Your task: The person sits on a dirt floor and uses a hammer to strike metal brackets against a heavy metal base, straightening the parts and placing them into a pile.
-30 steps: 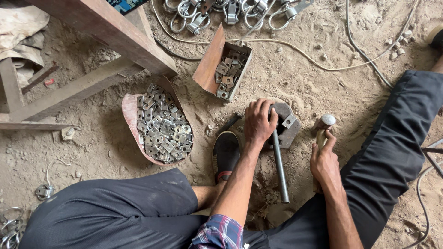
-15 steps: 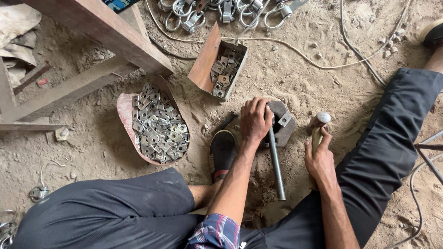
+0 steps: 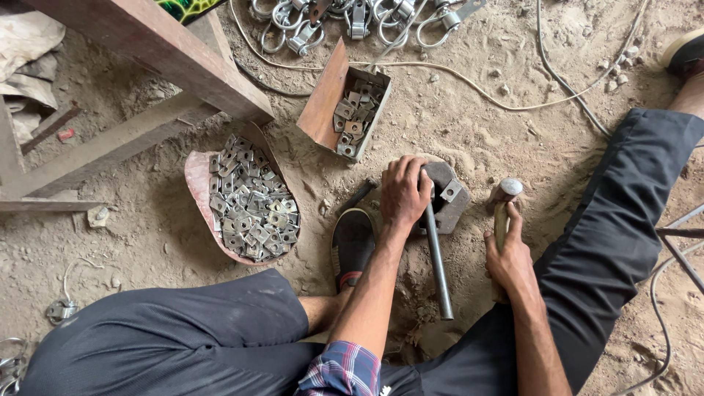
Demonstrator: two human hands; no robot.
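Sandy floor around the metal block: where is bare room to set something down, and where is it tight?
Bare sand lies between the cardboard box, the cable and the trouser leg, and left of the plate tray. Crowded: the metal block, where the left hand grips the steel rod and the right hand holds the hammer.

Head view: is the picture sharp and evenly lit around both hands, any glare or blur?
Head view: soft, even daylight, no hard shadows; left hand on the grey metal block and right hand gripping the wooden-handled hammer are sharp; no glare; edges bend slightly.
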